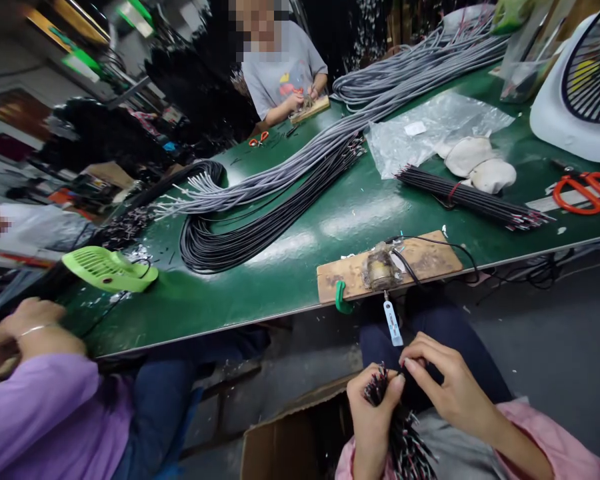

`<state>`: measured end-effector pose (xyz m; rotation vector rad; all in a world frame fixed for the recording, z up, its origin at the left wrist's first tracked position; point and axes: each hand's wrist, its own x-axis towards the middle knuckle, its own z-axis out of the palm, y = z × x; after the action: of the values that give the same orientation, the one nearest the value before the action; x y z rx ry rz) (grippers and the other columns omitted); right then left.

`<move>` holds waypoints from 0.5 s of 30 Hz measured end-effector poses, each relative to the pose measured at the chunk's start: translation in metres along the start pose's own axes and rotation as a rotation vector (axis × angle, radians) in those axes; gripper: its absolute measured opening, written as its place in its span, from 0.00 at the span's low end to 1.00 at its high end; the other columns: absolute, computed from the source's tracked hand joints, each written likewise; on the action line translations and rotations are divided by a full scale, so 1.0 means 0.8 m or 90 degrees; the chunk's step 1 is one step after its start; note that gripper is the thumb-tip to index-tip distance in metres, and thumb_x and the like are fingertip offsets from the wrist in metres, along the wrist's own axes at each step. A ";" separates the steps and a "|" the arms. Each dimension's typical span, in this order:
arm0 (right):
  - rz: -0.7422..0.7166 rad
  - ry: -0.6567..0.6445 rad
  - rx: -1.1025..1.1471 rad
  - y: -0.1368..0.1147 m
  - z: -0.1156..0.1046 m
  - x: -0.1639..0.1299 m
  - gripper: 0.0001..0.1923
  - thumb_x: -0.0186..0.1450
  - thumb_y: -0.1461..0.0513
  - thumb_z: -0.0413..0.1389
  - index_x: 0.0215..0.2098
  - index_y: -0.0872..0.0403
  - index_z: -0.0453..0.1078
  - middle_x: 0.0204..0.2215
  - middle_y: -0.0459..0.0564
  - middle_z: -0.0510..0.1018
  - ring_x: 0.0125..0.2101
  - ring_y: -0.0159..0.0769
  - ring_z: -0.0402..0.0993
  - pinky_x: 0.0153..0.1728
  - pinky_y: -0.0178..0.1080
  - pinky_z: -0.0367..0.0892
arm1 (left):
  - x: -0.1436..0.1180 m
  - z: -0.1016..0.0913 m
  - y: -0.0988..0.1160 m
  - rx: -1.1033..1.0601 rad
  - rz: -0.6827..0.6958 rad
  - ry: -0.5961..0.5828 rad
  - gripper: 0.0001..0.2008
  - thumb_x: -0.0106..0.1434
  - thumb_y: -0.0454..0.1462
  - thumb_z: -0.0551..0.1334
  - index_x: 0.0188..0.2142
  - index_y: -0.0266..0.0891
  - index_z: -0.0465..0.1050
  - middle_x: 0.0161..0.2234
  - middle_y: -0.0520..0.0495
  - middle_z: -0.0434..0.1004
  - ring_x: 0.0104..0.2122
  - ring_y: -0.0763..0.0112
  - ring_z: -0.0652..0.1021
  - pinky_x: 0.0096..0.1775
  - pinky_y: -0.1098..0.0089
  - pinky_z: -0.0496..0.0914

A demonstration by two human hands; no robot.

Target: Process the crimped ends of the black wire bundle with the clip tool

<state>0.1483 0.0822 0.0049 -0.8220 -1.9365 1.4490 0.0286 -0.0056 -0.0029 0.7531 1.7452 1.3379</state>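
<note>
Now a wire bundle (403, 437) is clasped by the left hand (373, 417). One wire tip is pinched by the right hand (443, 380) (below the table (290, 267)). Careful separating is likely needed next.

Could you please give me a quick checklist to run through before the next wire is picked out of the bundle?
1. Left hand grips the wire bundle: ok.
2. Right hand fingertips at the bundle's top end: ok.
3. One wire singled out: cannot tell, fingers hide it.
4. Wooden board with its fixture sits at the table edge: ok.
5. Cardboard box open below the hands: ok.
</note>
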 end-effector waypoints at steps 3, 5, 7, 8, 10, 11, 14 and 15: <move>0.013 -0.008 -0.001 0.004 0.001 -0.001 0.07 0.65 0.64 0.49 0.30 0.55 0.68 0.25 0.48 0.70 0.28 0.35 0.65 0.30 0.36 0.61 | -0.002 0.001 -0.006 -0.091 -0.052 -0.028 0.16 0.57 0.44 0.62 0.19 0.35 0.67 0.14 0.54 0.63 0.16 0.76 0.64 0.23 0.73 0.60; 0.017 -0.015 0.001 0.007 0.001 -0.001 0.07 0.64 0.65 0.51 0.29 0.55 0.69 0.24 0.48 0.70 0.27 0.34 0.65 0.29 0.36 0.61 | -0.002 0.001 -0.011 -0.166 -0.089 -0.040 0.15 0.57 0.45 0.62 0.21 0.36 0.66 0.13 0.54 0.63 0.14 0.77 0.64 0.21 0.73 0.59; 0.020 0.004 0.009 0.008 -0.001 -0.002 0.07 0.63 0.65 0.52 0.29 0.55 0.70 0.25 0.48 0.71 0.27 0.34 0.65 0.29 0.36 0.61 | -0.002 0.001 -0.013 -0.220 -0.113 -0.045 0.15 0.56 0.45 0.62 0.23 0.36 0.67 0.13 0.55 0.63 0.13 0.78 0.63 0.20 0.74 0.58; 0.019 0.027 0.015 0.009 -0.001 -0.002 0.06 0.63 0.65 0.52 0.30 0.55 0.71 0.25 0.48 0.72 0.27 0.34 0.66 0.30 0.36 0.61 | -0.002 0.001 -0.013 -0.229 -0.116 -0.047 0.14 0.56 0.45 0.63 0.23 0.36 0.67 0.13 0.56 0.62 0.13 0.78 0.63 0.19 0.74 0.58; 0.025 0.054 0.039 0.009 -0.001 -0.001 0.05 0.62 0.64 0.54 0.32 0.56 0.72 0.27 0.49 0.73 0.28 0.35 0.66 0.31 0.37 0.62 | -0.001 0.001 -0.012 -0.219 -0.107 -0.050 0.14 0.56 0.44 0.63 0.23 0.36 0.68 0.13 0.55 0.63 0.13 0.78 0.64 0.19 0.74 0.58; 0.032 0.049 0.058 0.010 0.000 -0.001 0.04 0.61 0.64 0.56 0.33 0.56 0.73 0.27 0.50 0.73 0.29 0.35 0.67 0.31 0.37 0.63 | 0.000 0.001 -0.012 -0.206 -0.095 -0.050 0.14 0.56 0.44 0.63 0.23 0.35 0.68 0.14 0.55 0.63 0.13 0.78 0.64 0.20 0.74 0.59; 0.051 0.019 0.148 0.012 0.005 0.000 0.03 0.60 0.63 0.58 0.31 0.56 0.73 0.27 0.49 0.73 0.28 0.35 0.68 0.30 0.36 0.63 | 0.003 0.001 -0.012 -0.154 -0.044 -0.052 0.14 0.54 0.43 0.64 0.21 0.34 0.70 0.15 0.53 0.65 0.16 0.76 0.66 0.22 0.73 0.60; 0.046 0.025 0.176 0.013 0.008 0.001 0.03 0.60 0.63 0.58 0.29 0.55 0.72 0.26 0.49 0.73 0.28 0.35 0.68 0.29 0.36 0.63 | 0.004 0.001 -0.013 -0.135 -0.031 -0.051 0.15 0.54 0.43 0.65 0.19 0.34 0.70 0.15 0.53 0.65 0.17 0.76 0.66 0.23 0.72 0.60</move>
<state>0.1446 0.0811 -0.0069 -0.7915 -1.6439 1.6830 0.0277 -0.0054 -0.0142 0.6325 1.5213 1.4139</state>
